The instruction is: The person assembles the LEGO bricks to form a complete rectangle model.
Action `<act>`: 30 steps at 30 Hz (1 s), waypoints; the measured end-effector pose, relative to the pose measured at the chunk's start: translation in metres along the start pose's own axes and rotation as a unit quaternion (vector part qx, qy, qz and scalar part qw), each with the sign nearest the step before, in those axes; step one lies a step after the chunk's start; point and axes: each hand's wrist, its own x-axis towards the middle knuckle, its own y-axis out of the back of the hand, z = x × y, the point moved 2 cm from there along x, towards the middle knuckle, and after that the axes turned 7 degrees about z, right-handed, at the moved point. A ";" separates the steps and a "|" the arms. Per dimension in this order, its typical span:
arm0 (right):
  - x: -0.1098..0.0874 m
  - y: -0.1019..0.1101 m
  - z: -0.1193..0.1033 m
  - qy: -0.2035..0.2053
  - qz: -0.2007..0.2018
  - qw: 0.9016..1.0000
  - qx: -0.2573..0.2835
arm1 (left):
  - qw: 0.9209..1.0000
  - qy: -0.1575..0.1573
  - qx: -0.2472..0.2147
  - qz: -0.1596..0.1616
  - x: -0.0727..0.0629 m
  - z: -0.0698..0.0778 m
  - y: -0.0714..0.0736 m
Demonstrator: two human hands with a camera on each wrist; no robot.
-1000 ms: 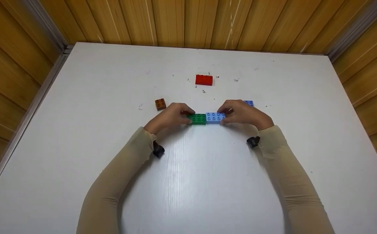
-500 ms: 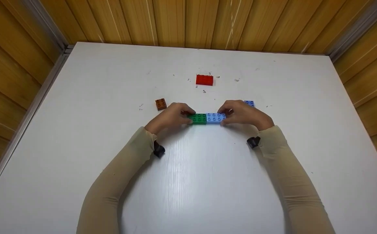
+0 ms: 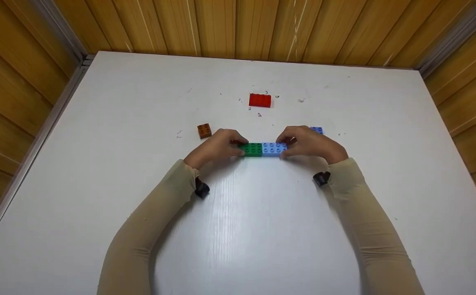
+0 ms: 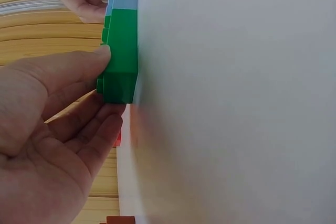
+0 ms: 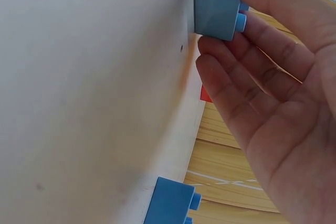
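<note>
A green building brick (image 3: 253, 150) and a light blue building brick (image 3: 273, 149) lie end to end on the white table, their short ends touching and studs up. The left hand (image 3: 220, 145) pinches the green brick at its left end, thumb on the near side; the left wrist view shows the thumb against the green brick (image 4: 123, 45). At the other end, the right hand (image 3: 308, 142) pinches the light blue brick, seen close up in the right wrist view as a blue brick (image 5: 215, 9). The fingers behind both bricks are partly hidden.
A red brick (image 3: 260, 100) lies farther back. To the left of the left hand sits a small orange-brown brick (image 3: 204, 130). Another blue brick (image 3: 317, 130) is partly hidden behind the right hand. Dark marks dot the table (image 3: 238, 229), and wood-patterned panels (image 3: 213, 28) stand around it.
Both hands keep their hold on the two bricks, which stay end to end. The whole head view has shifted very slightly; nothing else visibly differs.
</note>
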 end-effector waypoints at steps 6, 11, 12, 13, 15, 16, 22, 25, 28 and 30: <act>0.001 0.004 -0.003 0.001 0.008 1.000 -0.012 | 1.000 0.003 0.006 0.005 0.003 0.004 0.003; 0.001 0.006 -0.004 0.004 0.004 1.000 -0.018 | 1.000 0.017 0.004 0.005 0.004 0.006 0.003; 0.001 0.006 -0.004 0.004 0.003 1.000 -0.018 | 1.000 0.018 0.004 0.004 0.004 0.006 0.003; 0.000 0.007 -0.004 0.005 0.002 1.000 -0.019 | 1.000 0.018 0.003 0.004 0.004 0.006 0.003; 0.000 0.008 -0.005 0.006 0.001 1.000 -0.021 | 1.000 0.017 0.001 0.004 0.005 0.006 0.003; 0.000 0.008 -0.005 0.006 0.002 1.000 -0.022 | 1.000 0.017 0.000 0.004 0.006 0.006 0.003; 0.000 0.011 -0.006 0.011 0.004 1.000 -0.026 | 1.000 0.022 -0.002 0.008 0.006 0.007 0.004; -0.001 0.011 -0.006 0.021 0.005 0.999 -0.025 | 1.000 0.024 -0.002 0.006 0.004 0.005 0.002; -0.001 0.013 -0.005 0.030 0.011 0.999 -0.029 | 1.000 0.025 -0.001 0.003 0.002 0.004 0.000; 0.000 0.017 -0.006 0.029 0.016 0.999 -0.037 | 1.000 0.014 0.001 0.005 0.001 0.005 0.001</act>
